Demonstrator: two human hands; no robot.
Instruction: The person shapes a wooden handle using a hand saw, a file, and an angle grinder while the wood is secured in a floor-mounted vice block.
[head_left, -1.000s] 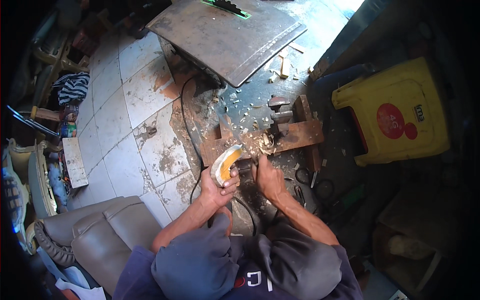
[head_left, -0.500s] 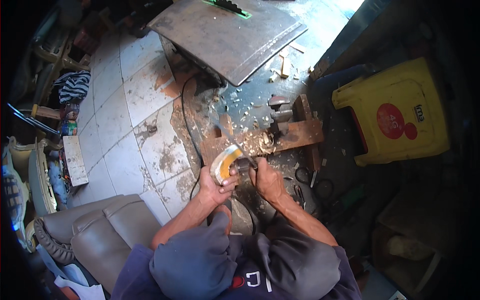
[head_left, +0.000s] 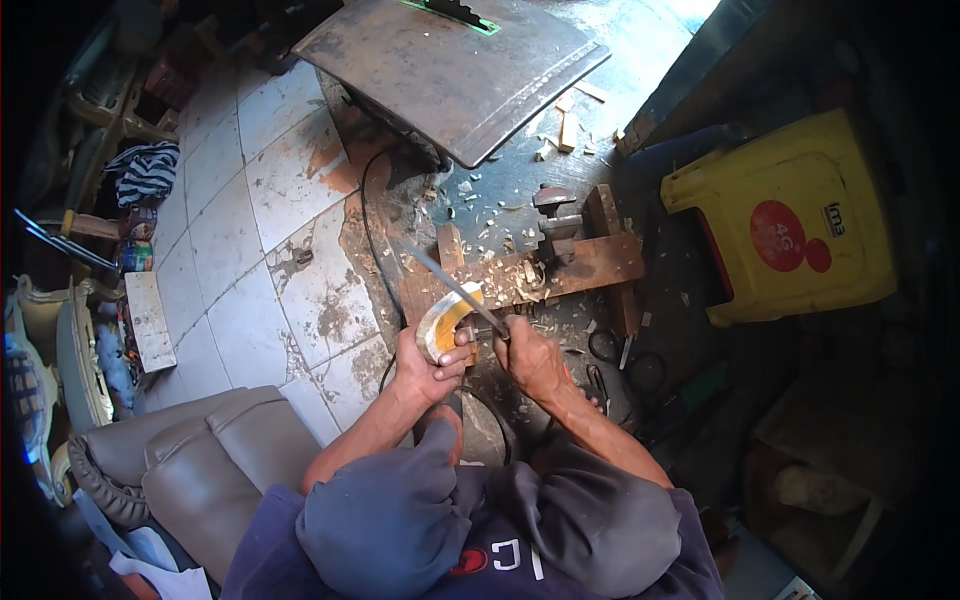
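The left hand [head_left: 426,370] is gripping a curved, pale-and-yellow wooden piece [head_left: 441,327] near a reddish-brown wooden beam [head_left: 612,260]. The right hand [head_left: 532,360] is clutching a long, thin, grey metal tool [head_left: 445,273], probably a file, which is crossing the piece's upper end; contact is unclear. Skidding off that curve, it could be scraping the left hand; a weak grip could be letting the piece twist.

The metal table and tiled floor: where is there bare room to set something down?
Mostly bare: the metal table, between the saw blade and its near edge; and the stained white tiles, between the striped cloth and black cable. Crowded: around the wooden beam, with wood shavings, the left hand holding a curved piece and the right hand a long tool.
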